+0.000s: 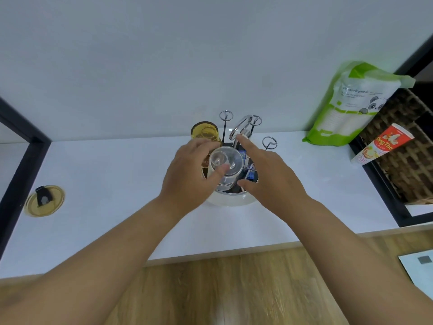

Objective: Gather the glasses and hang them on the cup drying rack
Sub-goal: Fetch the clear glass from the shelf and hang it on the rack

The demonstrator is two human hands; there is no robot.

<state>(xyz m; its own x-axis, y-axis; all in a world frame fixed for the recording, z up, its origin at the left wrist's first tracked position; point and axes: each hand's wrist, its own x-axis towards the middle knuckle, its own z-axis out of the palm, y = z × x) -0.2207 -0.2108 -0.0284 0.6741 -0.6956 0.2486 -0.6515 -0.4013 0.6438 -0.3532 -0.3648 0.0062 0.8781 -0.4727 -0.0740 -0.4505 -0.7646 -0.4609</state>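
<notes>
The cup drying rack has a white round base and thin metal prongs with ring tips; it stands on the white counter against the wall. A clear glass sits upside down over a front prong, and my left hand is shut on its side. An amber glass hangs upside down on a prong at the back left. My right hand hovers over the rack's right side with fingers spread, index finger pointing toward the metal handle loop. Some prongs stand bare.
An amber lid with a black tab lies on the counter at the left. A green and white pouch leans on the wall at the right, beside a red tube and a woven basket. Black frames border both sides.
</notes>
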